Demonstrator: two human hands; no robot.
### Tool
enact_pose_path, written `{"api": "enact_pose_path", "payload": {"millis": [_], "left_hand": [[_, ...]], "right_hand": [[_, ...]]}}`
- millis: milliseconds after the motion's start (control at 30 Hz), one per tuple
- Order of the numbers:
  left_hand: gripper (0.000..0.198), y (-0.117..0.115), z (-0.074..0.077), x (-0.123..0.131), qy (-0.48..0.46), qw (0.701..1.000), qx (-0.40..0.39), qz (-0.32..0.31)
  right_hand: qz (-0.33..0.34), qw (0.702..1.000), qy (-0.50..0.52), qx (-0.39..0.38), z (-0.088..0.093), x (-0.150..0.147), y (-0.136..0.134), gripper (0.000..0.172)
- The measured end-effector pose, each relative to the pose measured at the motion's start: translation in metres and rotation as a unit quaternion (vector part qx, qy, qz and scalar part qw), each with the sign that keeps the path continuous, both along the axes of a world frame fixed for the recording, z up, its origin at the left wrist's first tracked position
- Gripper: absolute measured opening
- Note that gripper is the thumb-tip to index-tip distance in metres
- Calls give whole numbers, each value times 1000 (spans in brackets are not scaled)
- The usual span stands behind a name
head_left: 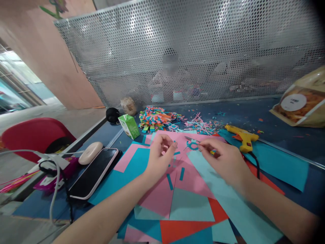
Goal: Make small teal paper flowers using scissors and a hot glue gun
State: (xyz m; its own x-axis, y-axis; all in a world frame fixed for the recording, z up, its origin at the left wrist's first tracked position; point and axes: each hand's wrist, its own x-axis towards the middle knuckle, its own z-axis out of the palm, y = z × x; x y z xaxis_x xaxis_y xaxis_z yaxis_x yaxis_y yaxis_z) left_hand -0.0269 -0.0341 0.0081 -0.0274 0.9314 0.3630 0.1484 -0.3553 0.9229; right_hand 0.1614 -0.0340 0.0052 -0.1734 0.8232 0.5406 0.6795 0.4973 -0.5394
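My left hand (pixel 159 154) hovers over pink paper (pixel 162 193), fingers curled in a loose pinch, and I cannot make out anything in them. My right hand (pixel 224 161) is closed on scissors (pixel 191 139), whose metal tips point left, and its fingers also touch a small fringed teal paper ring (pixel 192 145). Short teal paper strips (pixel 169 181) lie on the pink sheet below both hands. Overlapping pink, teal and red-orange sheets (pixel 193 206) cover the blue table under my forearms.
A yellow glue gun (pixel 242 137) lies right of my hands. A heap of fringed paper pieces (pixel 153 119), a green carton (pixel 130 126), a phone (pixel 95 173), a white oval case (pixel 90 152) and a snack bag (pixel 302 103) sit around. A perforated metal screen (pixel 193 51) stands behind; a person sits beyond it.
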Motion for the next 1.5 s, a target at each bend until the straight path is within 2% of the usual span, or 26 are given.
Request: {"api": "enact_pose_path", "payload": {"millis": [33,100,167,267,367,967,1500], "left_hand": [[14,2,0,-2,-32,999,-2,9],[18,6,0,-5,-82,996,-21,11],[16,8,-1,-6,-107,993,-58,-8],[20,7,-2,-5,-93,989,-101,-60],[29,3,-1,0,-73,987,-110,-94],[30,-1,-1,2,-99,982,-138,-80],[25,-2,-4,2,-120,979,-138,-90]], "right_hand": [[13,994,74,-74,0,1,3,17],[55,958,192,-203,1,3,9,24],[88,915,278,-278,1,3,13,29],[110,868,359,-324,2,0,14,29],[122,849,386,-340,3,-2,12,26],[104,898,289,-316,2,-3,10,27],[102,913,263,-294,3,-4,7,24]]}}
